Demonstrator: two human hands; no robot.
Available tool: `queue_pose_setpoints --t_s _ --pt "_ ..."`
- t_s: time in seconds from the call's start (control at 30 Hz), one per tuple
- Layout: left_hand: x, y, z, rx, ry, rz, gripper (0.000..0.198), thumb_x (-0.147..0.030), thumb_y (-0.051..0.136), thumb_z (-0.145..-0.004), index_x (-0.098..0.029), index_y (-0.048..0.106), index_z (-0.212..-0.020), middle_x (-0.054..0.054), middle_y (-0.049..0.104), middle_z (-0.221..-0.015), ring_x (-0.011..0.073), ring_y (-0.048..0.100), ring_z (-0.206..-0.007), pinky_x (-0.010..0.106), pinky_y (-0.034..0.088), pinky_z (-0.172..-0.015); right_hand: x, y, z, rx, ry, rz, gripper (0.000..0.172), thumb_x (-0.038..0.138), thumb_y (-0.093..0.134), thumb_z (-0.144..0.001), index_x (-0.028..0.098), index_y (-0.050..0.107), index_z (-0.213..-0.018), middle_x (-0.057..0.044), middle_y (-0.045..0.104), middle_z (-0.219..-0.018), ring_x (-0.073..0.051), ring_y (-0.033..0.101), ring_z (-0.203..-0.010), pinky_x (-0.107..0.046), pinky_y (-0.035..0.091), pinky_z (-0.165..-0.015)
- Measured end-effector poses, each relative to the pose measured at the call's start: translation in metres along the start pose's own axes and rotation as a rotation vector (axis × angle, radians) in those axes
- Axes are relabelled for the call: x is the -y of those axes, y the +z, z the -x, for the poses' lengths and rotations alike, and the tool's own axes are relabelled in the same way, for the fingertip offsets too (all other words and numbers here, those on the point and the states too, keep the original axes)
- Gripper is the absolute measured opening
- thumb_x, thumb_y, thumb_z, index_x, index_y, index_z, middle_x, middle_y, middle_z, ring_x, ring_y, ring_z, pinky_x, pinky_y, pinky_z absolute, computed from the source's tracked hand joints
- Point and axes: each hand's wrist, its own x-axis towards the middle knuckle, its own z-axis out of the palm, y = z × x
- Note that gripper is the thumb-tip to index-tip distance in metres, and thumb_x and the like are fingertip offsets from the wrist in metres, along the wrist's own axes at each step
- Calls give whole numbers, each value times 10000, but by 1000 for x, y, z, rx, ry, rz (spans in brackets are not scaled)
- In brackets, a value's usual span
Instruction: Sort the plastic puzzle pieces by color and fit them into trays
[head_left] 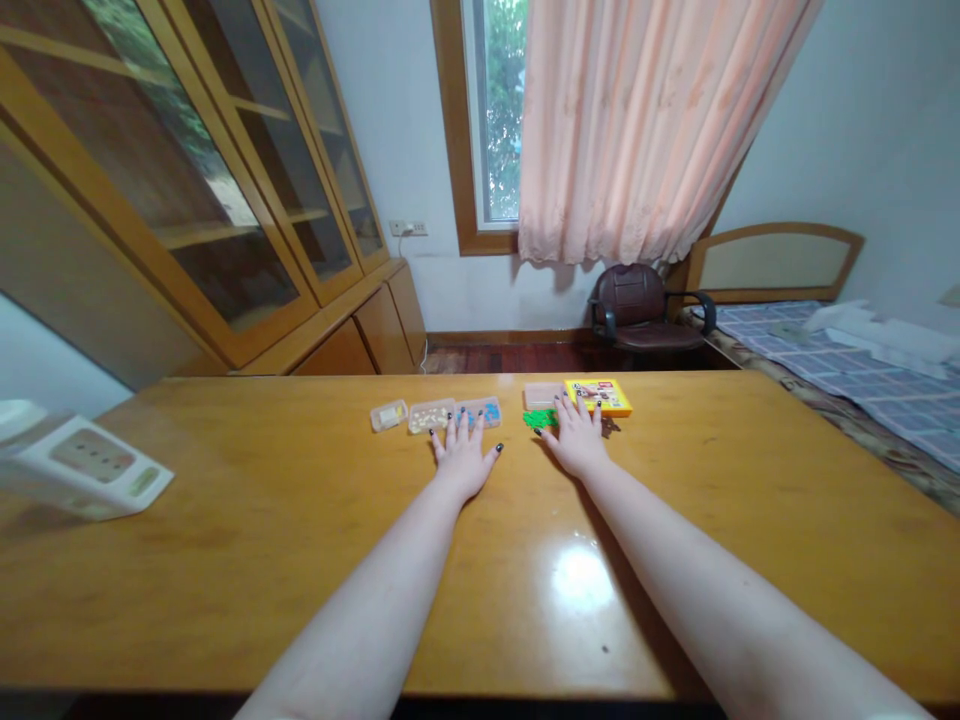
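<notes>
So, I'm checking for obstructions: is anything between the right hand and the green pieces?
Nothing visible is: the right hand lies spread right beside the green pieces, its thumb at their near edge. The yellow box lies beyond its fingers, not in between.

The single head-worn camera looks forward and down across the table [262,560], with the left hand [461,466] and right hand [580,442] near mid-frame and the window [504,120] farther off at upper centre.
</notes>
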Motion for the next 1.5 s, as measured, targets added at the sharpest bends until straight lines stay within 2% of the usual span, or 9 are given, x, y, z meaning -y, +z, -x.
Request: queue_pose_setpoints --t_s 0.13,0.27,0.43,0.6,0.9,1.0,1.13,1.27,1.5 --pt "2 2 0 -6 7 18 697 -566 373 -842 -244 217 -1439 129 150 -1521 356 104 -1388 648 58 -1050 -2 -3 -5 53 -18 19 615 540 449 -838 166 453 -1326 -132 450 -1379 -360 217 -1343 -628 -1 -1052" --pt "1 2 0 -15 12 21 701 -571 371 -838 -234 228 -1436 136 150 -1521 352 104 -1388 634 60 -1057 -2 -6 -1 3 -41 33 522 504 411 -872 169 528 -1254 -106 522 -1317 -331 276 -1319 -597 -4 -1071" --pt "0 2 0 -15 14 18 692 -569 358 -844 -234 228 -1436 138 146 -1521 343 94 -1392 630 73 -1061 -1 -4 -3 55 -40 38 626 530 434 -853 158 414 -1356 -127 379 -1431 -341 221 -1347 -609 -12 -1063" --pt "0 1 1 5 1 -7 707 -580 360 -843 -242 202 -1443 124 122 -1528 338 83 -1395 593 83 -1082 1 -8 -2 166 -59 62 596 514 383 -878 210 361 -1391 -73 379 -1439 -288 146 -1381 -605 -50 -1062" --pt "-4 -6 2 9 -14 37 691 -547 383 -854 -219 219 -1440 143 89 -1529 343 51 -1398 587 88 -1085 11 -30 33 201 -117 1 538 471 446 -864 239 423 -1350 -63 424 -1411 -291 208 -1367 -596 -24 -1076" --pt "-11 -9 7 -9 73 85 713 -528 415 -849 -188 208 -1441 151 50 -1531 330 24 -1400 546 78 -1105 13 -34 49 213 -145 -84 524 445 445 -868 225 425 -1343 -81 405 -1422 -273 247 -1359 -572 52 -1095" --pt "-25 -15 22 53 318 161 769 -479 458 -842 -160 121 -1455 150 -3 -1531 281 -14 -1406 480 92 -1127 5 -33 53 76 -28 -208 590 412 422 -873 85 368 -1361 -167 362 -1431 -238 312 -1333 -426 257 -1092" --pt "-36 -20 35 159 501 175 803 -461 483 -834 -203 55 -1461 110 -23 -1536 246 -18 -1410 466 87 -1133 -6 -25 40 103 -34 -208 648 404 436 -861 57 302 -1391 -192 338 -1437 -259 293 -1342 -429 254 -1094" --pt "-35 -14 33 265 426 128 788 -522 447 -841 -187 96 -1461 140 49 -1531 286 35 -1406 496 89 -1123 -3 -27 30 289 -35 -160 674 399 462 -855 37 288 -1396 -206 376 -1411 -275 356 -1301 -427 227 -1086"
